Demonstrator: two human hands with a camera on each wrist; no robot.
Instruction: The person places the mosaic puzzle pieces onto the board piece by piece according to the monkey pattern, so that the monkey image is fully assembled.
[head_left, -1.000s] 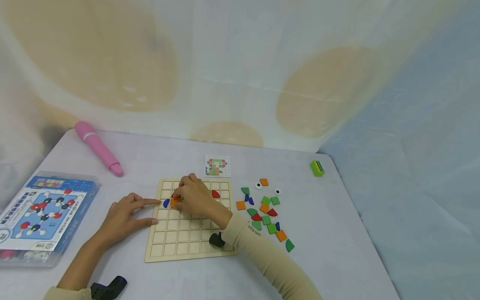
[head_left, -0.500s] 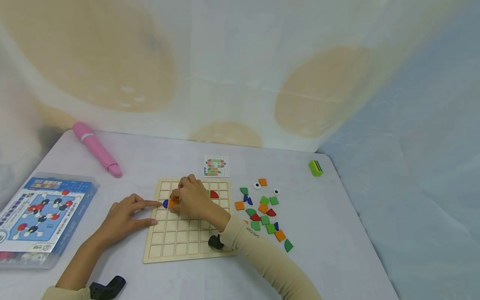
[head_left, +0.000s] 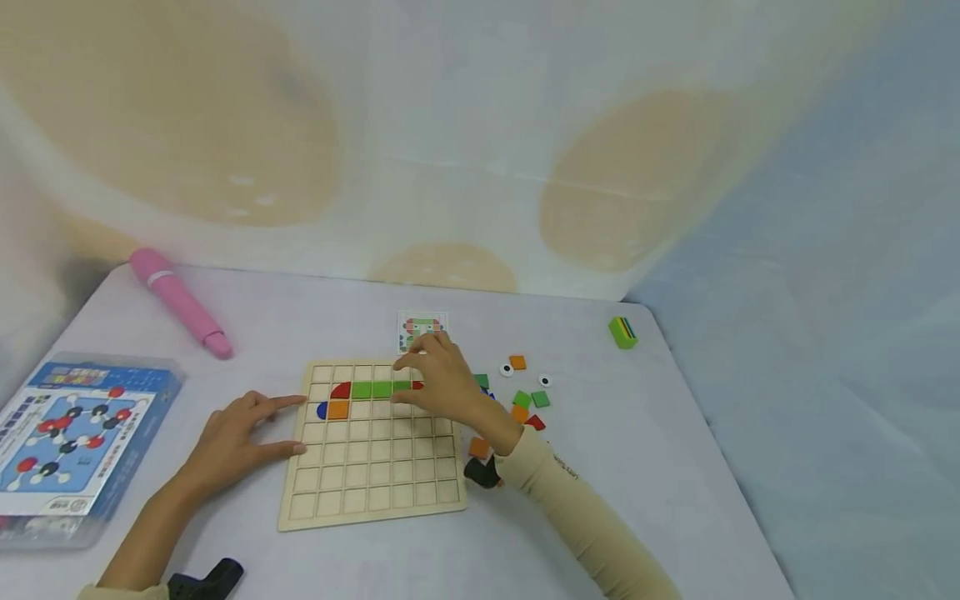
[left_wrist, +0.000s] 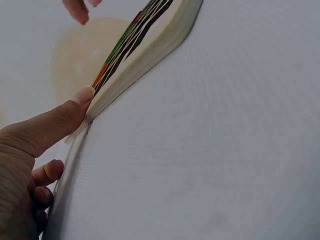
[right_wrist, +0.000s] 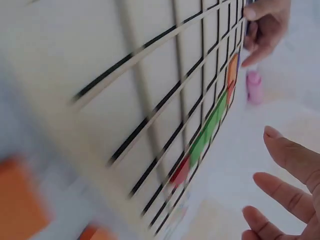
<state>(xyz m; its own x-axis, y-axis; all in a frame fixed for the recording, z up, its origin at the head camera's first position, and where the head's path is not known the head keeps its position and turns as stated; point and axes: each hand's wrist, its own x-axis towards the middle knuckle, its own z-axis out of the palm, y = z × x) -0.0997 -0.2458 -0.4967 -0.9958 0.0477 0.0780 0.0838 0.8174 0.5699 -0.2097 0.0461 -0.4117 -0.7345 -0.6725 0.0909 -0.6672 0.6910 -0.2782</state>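
My left hand (head_left: 236, 433) rests its thumb and index fingertips at the left edge of a wooden grid board (head_left: 360, 496). In the left wrist view, the thumb (left_wrist: 75, 105) meets the board's pale side. My right hand (head_left: 450, 385) hovers over the board's upper right part, fingers spread and nothing between them. One row of cells holds a red quarter-round tile (head_left: 341, 390), three green square tiles (head_left: 381, 389) and another red tile (right_wrist: 180, 173). Below that row, a blue rounded tile (head_left: 322, 410) sits beside an orange square tile (head_left: 338, 409).
Loose coloured tiles (head_left: 541, 399) and round eye pieces (head_left: 545, 381) lie right of the board, partly hidden by the right arm. A pattern card (head_left: 408, 323) lies behind it. A boxed molecule set (head_left: 67, 442), a pink stick (head_left: 183, 304) and a green block (head_left: 622, 332) lie farther out.
My right hand has lifted off the orange tile and moved right, uncovering the red and green row. The left hand stays at the board's edge; the whole view has shifted slightly.
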